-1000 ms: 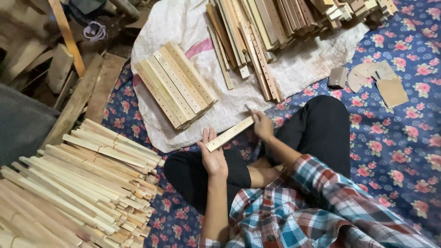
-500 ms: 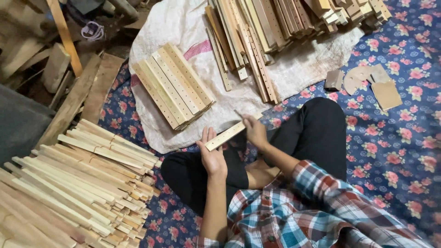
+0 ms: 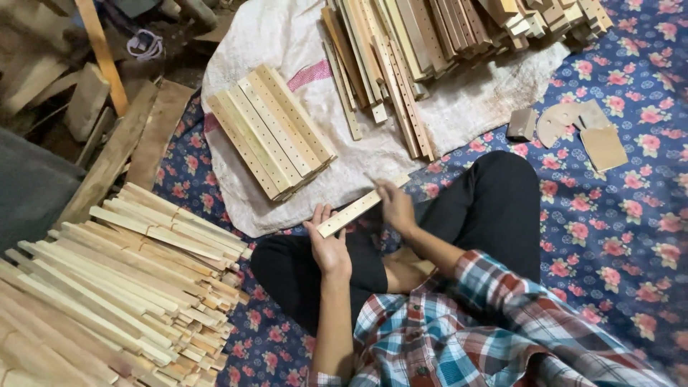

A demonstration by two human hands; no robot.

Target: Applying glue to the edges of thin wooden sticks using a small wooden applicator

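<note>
Single head cam, looks steeply down from above at lap, close; floral mat (image 3: pixel 631 236) fills right edge.

I see a floor covered by a blue floral cloth (image 3: pixel 631 236). On it lies a white sack (image 3: pixel 459 107), spread flat and carrying a neat group of drilled wooden slats (image 3: pixel 269 132) and a looser heap of darker slats (image 3: pixel 444 36). A big pile of pale sticks (image 3: pixel 122 279) rests at the cloth's left edge. Some cardboard pieces (image 3: pixel 580 129) lie on the cloth to the right. Rough planks (image 3: pixel 107 165) sit on bare ground at the left.
</note>
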